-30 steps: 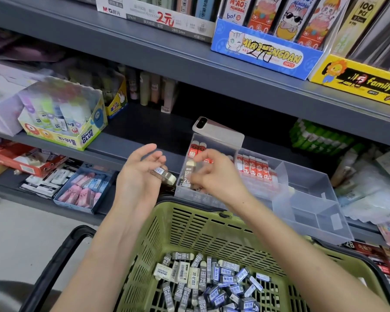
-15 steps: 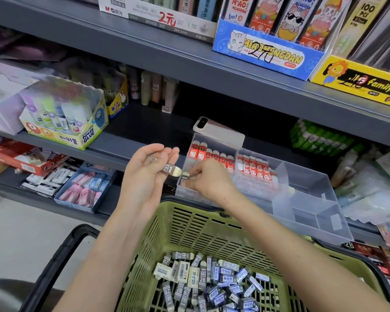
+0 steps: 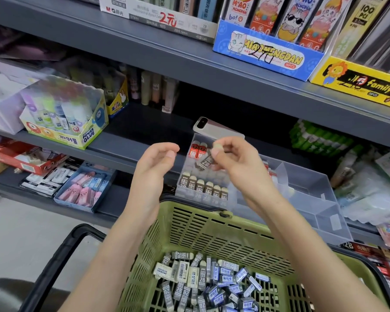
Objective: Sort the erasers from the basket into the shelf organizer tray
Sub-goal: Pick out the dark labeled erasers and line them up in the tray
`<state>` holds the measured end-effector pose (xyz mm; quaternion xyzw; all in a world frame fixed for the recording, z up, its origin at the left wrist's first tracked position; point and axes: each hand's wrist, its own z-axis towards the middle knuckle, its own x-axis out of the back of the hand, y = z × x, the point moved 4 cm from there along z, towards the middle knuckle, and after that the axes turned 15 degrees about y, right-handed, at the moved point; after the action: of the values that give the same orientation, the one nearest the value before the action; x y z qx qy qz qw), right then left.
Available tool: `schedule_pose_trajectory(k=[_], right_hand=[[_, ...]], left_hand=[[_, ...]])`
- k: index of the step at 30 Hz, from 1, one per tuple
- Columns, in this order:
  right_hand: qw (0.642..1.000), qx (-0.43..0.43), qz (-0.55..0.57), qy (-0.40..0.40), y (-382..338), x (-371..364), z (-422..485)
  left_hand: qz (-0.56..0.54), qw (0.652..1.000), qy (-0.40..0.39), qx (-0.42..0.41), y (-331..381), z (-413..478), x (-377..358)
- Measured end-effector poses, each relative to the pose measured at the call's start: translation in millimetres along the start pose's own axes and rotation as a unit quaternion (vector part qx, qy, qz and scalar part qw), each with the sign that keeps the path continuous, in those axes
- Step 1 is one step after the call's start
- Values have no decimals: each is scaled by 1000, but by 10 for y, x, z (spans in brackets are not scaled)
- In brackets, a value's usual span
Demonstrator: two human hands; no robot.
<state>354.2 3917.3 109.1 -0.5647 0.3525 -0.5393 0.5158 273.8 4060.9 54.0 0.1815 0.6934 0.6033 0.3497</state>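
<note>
Head view: pinching one 2B eraser [image 3: 205, 162] in the right hand [image 3: 236, 163], grip clenched on it with thumb and fingertips, just above the left compartment of the clear tray [image 3: 313, 194] on the shelf [image 3: 122, 148]. Holding the left hand [image 3: 153, 170] up beside it, grip released, fingers loosely curled round nothing. Got a row of erasers [image 3: 204, 188] standing upright along the tray's front wall. Loads of loose erasers [image 3: 207, 280] piled in the green basket [image 3: 212, 212] below.

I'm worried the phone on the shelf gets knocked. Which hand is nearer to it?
Right. The right hand, pinching a 2B eraser, is just in front of the phone; the left hand, empty, sits further off to its left.
</note>
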Motion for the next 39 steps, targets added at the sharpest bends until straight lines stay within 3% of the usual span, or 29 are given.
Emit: schedule_pose_trajectory(k=[7, 18, 21, 24, 27, 29, 31, 33, 35, 37, 39], right_hand=[[982, 3, -188, -20, 293, -135, -21], [949, 30, -310, -54, 365, -329, -17], [953, 35, -298, -49, 313, -309, -53], [953, 112, -282, -6, 181, -203, -198], [959, 206, -193, 29, 54, 24, -509], [968, 212, -130, 30, 139, 192, -784], [977, 178, -118, 0, 401, 274, -1061], [976, 115, -176, -54, 815, 254, -1274], [944, 69, -301, -118, 1282, 203, -1414], [898, 87, -397, -171, 1656, 160, -1525], [881, 130, -393, -228, 1864, 45, -1643]], left_hand=[[153, 988, 12, -33, -25, -18, -27], [275, 959, -44, -55, -82, -2, -71], [290, 954, -59, -51, -96, 5, -75], [291, 953, -62, -49, -65, 3, -71], [294, 952, -63, -58, -36, -61, -10], [300, 949, -63, -68, -46, -160, 98], [316, 943, -62, -79, -55, -285, 247], [340, 932, -68, -104, -37, -418, 393], [364, 917, -87, -140, 1, -562, 504], [390, 901, -98, -165, 43, -708, 598], [404, 893, -99, -172, 83, -838, 680]])
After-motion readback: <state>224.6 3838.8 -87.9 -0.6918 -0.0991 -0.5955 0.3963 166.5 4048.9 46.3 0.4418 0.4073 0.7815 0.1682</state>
